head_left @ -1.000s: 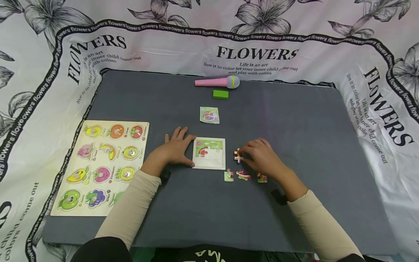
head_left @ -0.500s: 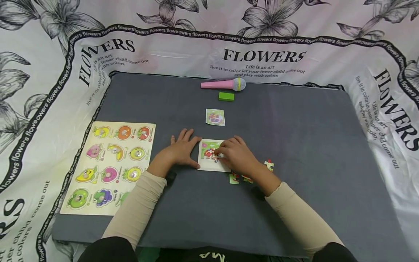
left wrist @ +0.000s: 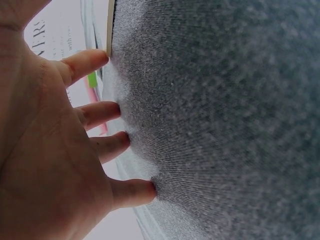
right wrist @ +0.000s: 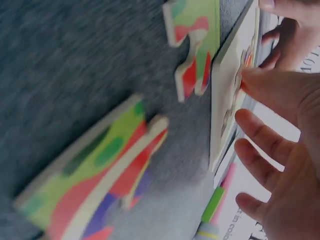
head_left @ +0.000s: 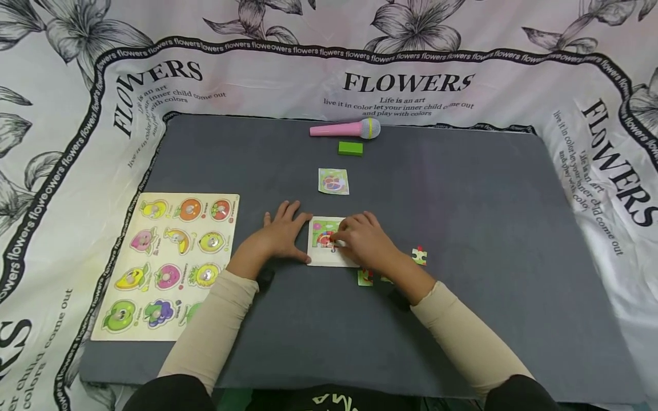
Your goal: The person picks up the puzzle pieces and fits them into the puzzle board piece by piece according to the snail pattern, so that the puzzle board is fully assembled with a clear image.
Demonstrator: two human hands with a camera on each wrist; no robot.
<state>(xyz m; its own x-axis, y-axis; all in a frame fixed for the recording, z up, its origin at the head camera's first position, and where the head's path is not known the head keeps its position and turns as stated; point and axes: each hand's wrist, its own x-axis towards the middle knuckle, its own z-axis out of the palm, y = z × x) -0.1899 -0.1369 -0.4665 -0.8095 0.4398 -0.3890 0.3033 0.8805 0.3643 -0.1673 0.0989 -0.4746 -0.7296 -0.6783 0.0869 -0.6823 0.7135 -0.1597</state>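
R hand (head_left: 367,242) now over puzzle board (head_left: 324,260), was at loose pcs (head_left: 419,256) 1 s ago.
Board on grey table (head_left: 488,228) b/w hands; L hand (head_left: 277,234) spread, touching its L edge; R thumb at red pcs (head_left: 324,239), can't tell if pinching.

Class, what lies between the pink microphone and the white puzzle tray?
The head view shows a green block, then a picture card, between the pink microphone and the white puzzle tray.

The left hand (head_left: 277,238) has its fingers (left wrist: 132,193) spread; the right hand (head_left: 371,242) bends its own.
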